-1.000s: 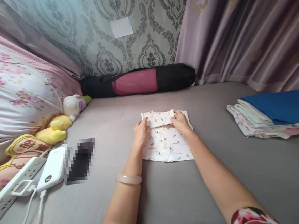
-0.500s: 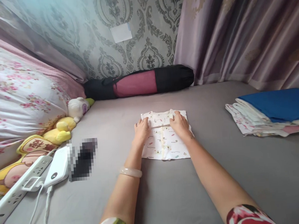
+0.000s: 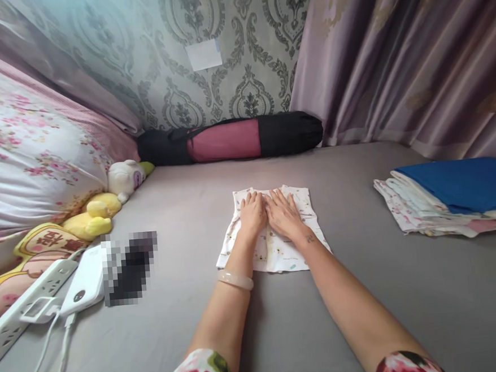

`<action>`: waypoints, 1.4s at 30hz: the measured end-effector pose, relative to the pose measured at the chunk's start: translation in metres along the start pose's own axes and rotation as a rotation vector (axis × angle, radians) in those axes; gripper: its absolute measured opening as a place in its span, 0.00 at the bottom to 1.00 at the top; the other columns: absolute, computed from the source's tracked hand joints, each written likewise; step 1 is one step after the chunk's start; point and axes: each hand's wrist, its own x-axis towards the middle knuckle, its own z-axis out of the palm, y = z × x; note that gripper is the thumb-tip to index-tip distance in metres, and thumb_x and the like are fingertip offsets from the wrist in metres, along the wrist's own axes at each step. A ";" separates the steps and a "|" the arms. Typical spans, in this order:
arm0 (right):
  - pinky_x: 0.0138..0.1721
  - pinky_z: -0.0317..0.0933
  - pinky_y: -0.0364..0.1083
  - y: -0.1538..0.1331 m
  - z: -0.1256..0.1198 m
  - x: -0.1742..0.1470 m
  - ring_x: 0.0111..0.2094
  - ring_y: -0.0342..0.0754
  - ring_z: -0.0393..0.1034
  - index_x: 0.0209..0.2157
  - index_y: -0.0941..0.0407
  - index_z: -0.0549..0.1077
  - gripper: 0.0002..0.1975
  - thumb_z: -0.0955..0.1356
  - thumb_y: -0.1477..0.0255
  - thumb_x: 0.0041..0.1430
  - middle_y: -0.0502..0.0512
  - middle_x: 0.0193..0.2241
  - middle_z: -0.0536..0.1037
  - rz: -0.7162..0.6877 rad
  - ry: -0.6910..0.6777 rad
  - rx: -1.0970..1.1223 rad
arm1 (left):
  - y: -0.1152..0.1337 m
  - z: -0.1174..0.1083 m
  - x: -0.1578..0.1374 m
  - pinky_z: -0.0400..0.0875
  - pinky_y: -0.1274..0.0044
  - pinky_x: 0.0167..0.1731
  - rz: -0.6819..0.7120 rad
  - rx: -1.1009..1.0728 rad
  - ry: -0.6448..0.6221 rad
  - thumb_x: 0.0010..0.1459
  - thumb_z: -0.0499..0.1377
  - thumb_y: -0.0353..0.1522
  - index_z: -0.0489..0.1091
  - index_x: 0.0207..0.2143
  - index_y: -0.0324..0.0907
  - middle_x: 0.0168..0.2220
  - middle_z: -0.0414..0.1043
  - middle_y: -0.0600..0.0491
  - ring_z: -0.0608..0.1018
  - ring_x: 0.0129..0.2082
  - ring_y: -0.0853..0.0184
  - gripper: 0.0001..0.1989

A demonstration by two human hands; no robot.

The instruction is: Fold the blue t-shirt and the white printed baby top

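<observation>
A small white printed baby top (image 3: pixel 289 252) lies on the grey sheet in front of me, with its neckline at the far side. My left hand (image 3: pixel 253 213) rests flat on its upper middle, fingers stretched out and pointing away from me. Beside it, my right hand (image 3: pixel 282 212) also lies flat on the cloth, fingers slightly spread. The two hands nearly touch and hide the middle of the chest. At the near end, the lower corners flare outward. Neither hand grips anything.
A stack of folded clothes (image 3: pixel 456 194) with a blue piece on top lies at the right. Along the wall rests a black and pink long bag (image 3: pixel 228 141). At the left are plush toys (image 3: pixel 101 212), a power strip (image 3: pixel 35 303), a white power bank (image 3: pixel 85 282) and a blurred dark object (image 3: pixel 130 270).
My hands have moved together from the sides of the top to its middle and now lie flat. The folded-over upper strip is no longer seen, and the lower corners spread wider.
</observation>
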 end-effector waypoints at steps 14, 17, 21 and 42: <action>0.67 0.30 0.58 0.004 0.005 0.002 0.69 0.52 0.36 0.68 0.59 0.49 0.30 0.48 0.64 0.68 0.54 0.69 0.46 0.049 -0.154 0.031 | -0.018 0.018 0.007 0.48 0.62 0.65 0.010 0.049 -0.082 0.69 0.39 0.38 0.52 0.66 0.35 0.67 0.53 0.45 0.54 0.68 0.56 0.28; 0.67 0.31 0.57 0.004 0.002 0.003 0.69 0.52 0.35 0.68 0.59 0.49 0.30 0.48 0.64 0.69 0.54 0.69 0.46 0.052 -0.168 0.061 | -0.019 0.017 0.008 0.50 0.64 0.65 0.019 0.043 -0.047 0.69 0.40 0.38 0.53 0.65 0.32 0.66 0.55 0.43 0.56 0.67 0.57 0.28; 0.67 0.30 0.58 0.003 -0.002 0.001 0.70 0.50 0.35 0.68 0.60 0.49 0.31 0.47 0.62 0.69 0.55 0.69 0.45 0.103 -0.119 0.075 | -0.020 0.011 0.007 0.50 0.64 0.65 -0.030 0.088 0.088 0.69 0.39 0.35 0.57 0.63 0.32 0.64 0.59 0.42 0.60 0.66 0.58 0.26; 0.66 0.31 0.59 0.005 -0.003 0.002 0.69 0.53 0.37 0.67 0.61 0.52 0.31 0.47 0.61 0.70 0.59 0.69 0.47 0.196 -0.070 0.036 | -0.019 0.002 0.005 0.46 0.60 0.65 -0.139 0.166 0.114 0.68 0.38 0.40 0.61 0.61 0.35 0.64 0.58 0.40 0.57 0.67 0.55 0.28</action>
